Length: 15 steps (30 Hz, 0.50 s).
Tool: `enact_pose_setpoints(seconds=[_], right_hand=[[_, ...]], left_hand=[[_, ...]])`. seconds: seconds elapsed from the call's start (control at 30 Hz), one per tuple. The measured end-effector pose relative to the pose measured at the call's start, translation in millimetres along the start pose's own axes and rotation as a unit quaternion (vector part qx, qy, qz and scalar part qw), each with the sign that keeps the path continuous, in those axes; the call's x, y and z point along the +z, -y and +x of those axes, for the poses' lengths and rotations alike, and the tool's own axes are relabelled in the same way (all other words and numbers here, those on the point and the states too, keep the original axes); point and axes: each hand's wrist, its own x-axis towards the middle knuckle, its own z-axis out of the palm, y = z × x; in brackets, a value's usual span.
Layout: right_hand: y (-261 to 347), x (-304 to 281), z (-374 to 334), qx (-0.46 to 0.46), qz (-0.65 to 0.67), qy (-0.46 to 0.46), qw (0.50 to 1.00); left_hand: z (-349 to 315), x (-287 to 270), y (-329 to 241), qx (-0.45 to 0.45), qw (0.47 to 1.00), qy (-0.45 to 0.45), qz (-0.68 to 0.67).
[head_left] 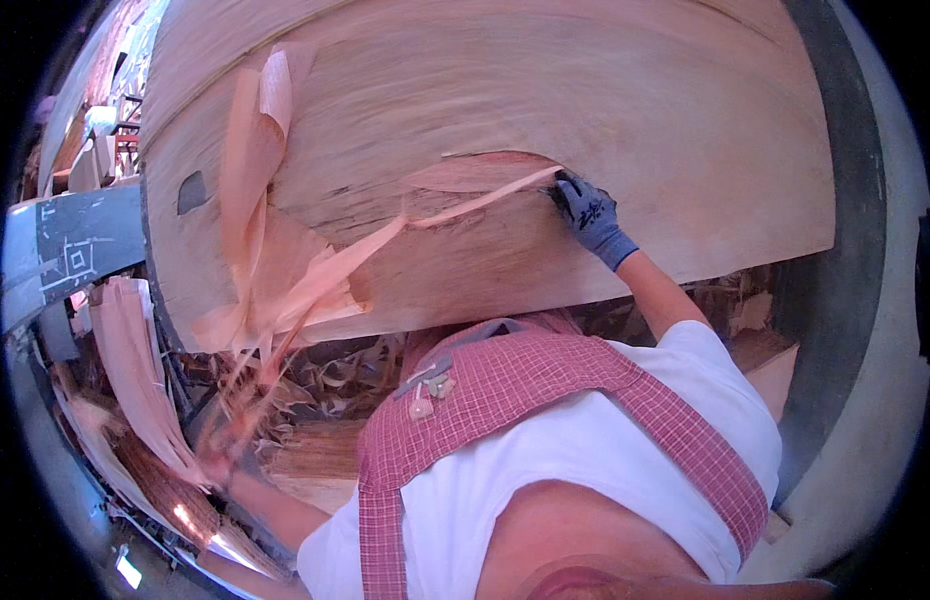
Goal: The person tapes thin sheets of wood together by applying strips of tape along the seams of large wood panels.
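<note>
A large sheet of pale wood veneer [625, 110] lies spread in front of me, with a torn patch [495, 170] near its middle. My right hand [588, 215], in a blue-grey glove with dark fingertips, is closed at the right end of a long thin veneer strip [365, 250]. That strip runs left and down across the sheet toward my left hand [222, 462]. Motion smears my left hand, low at the left among blurred strips, so its fingers cannot be made out. Curled veneer pieces [250, 150] lie on the sheet's left part.
Loose shavings and scraps [330, 385] fill the gap between me and the sheet's near edge. A bundle of long veneer strips [135, 370] stands at the left, near a blue-grey metal beam [80, 245] with chalk marks. A dark edge [850, 180] borders the right side.
</note>
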Motion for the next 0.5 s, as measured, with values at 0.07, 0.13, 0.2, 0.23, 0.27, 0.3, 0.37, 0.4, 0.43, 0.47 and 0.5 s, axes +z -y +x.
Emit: enact_pose_setpoints(seconds=[0.07, 0.13, 0.2, 0.23, 0.27, 0.3, 0.37, 0.4, 0.43, 0.47, 0.5], right_hand=[[2.9, -5.6, 3.3, 0.024, 0.031, 0.015, 0.999], [3.6, -6.7, 6.1, 0.035, 0.040, 0.028, 0.998], [4.6, -8.0, 4.9, 0.032, 0.042, 0.022, 0.998], [5.8, -11.3, 4.8, 0.023, 0.039, 0.007, 0.999], [6.3, -14.2, 3.4, 0.017, 0.031, -0.009, 0.999], [7.2, -15.9, 2.6, 0.037, 0.033, 0.007, 0.999], [8.5, -16.8, 6.6, 0.060, 0.044, 0.042, 0.996], [6.1, -14.0, 10.7, 0.048, 0.053, 0.033, 0.997], [3.3, -11.4, 7.5, 0.043, 0.051, 0.020, 0.998], [2.0, -10.4, 9.1, 0.031, 0.058, 0.009, 0.998], [1.5, -14.1, 10.1, 0.052, 0.083, 0.015, 0.995]], left_hand=[[-31.9, -14.4, 4.1, -0.031, 0.952, -0.135, 0.273], [-54.0, -15.0, 14.0, -0.087, 0.857, -0.184, 0.473], [-60.8, 21.2, 15.9, -0.035, 0.796, -0.181, 0.576], [-64.0, 56.3, 10.5, 0.029, 0.790, -0.171, 0.588], [-65.2, 101.6, 8.9, 0.106, 0.802, -0.138, 0.571], [-65.0, 154.8, 4.6, 0.188, 0.821, -0.086, 0.532], [-95.0, 266.5, -8.5, 0.295, 0.845, 0.041, 0.445], [-119.9, 322.3, -17.5, 0.331, 0.843, 0.109, 0.409], [-138.2, 374.4, -19.1, 0.364, 0.833, 0.188, 0.372], [-163.9, 420.4, -23.8, 0.389, 0.813, 0.254, 0.351], [-181.1, 463.4, -21.8, 0.413, 0.787, 0.315, 0.332]])
